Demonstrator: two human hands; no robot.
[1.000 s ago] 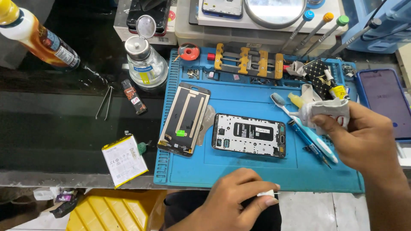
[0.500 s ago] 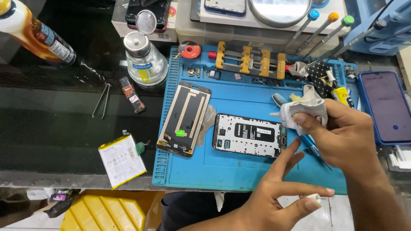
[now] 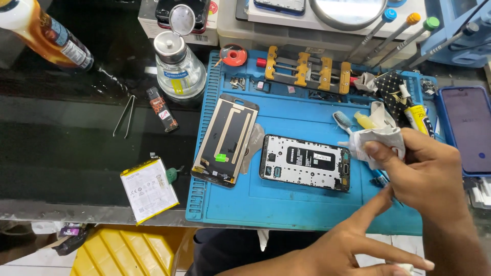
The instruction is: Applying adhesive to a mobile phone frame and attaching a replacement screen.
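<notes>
The right hand [image 3: 429, 174] pinches a soft, light rag [image 3: 376, 140] just right of the phone [image 3: 306, 162]; the left hand [image 3: 353, 245], fingers spread, holds nothing. The rag looks limp, best gripped bunched.

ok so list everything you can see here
mat: 1, blue, on the bench
phone frame: 1, black and white, mid mat
screen: 1, black and tan, left on mat
battery: 1, white, off the mat's left edge
tweezers: 1, metal, on dark bench
glass bottle: 1, clear, lid open, by mat corner
clamp: 1, yellow and blue, top of mat
toothbrush: 1, blue, right of frame
second phone: 1, blue case, far right
cloth: 1, white, in right hand
right hand: grips cloth
left hand: open, below mat
</notes>
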